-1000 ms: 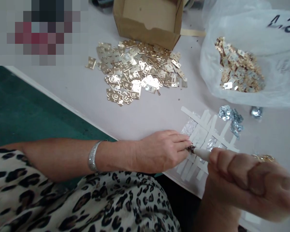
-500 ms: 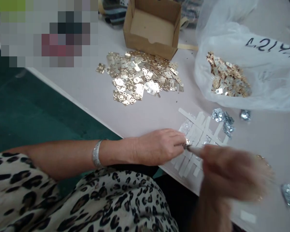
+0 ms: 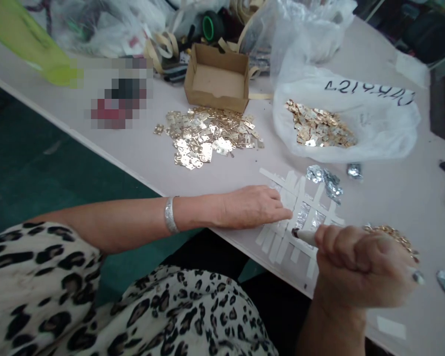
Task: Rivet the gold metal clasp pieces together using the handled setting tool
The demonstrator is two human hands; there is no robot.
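My left hand rests palm down at the left side of a patch of white tape strips on the table. Its fingers are curled together, and anything under them is hidden. My right hand is wrapped in a fist round a slim, pale, pen-like tool with a dark tip. That tip points left, just short of my left fingertips and apart from them. The tool's other end shows behind the fist. Beyond the tape lie small silver metal pieces, and a pile of gold-coloured pieces is partly behind my right hand.
Flat gold-coloured metal plates lie heaped before an open cardboard box. A white plastic bag holds more gold pieces. Silver packets sit to the right. The table edge runs diagonally beside my left arm.
The view has tilted up, showing more of the table's far side. My right hand and the tool tip have drawn away from my left fingers; the shiny bit seen there is out of sight.
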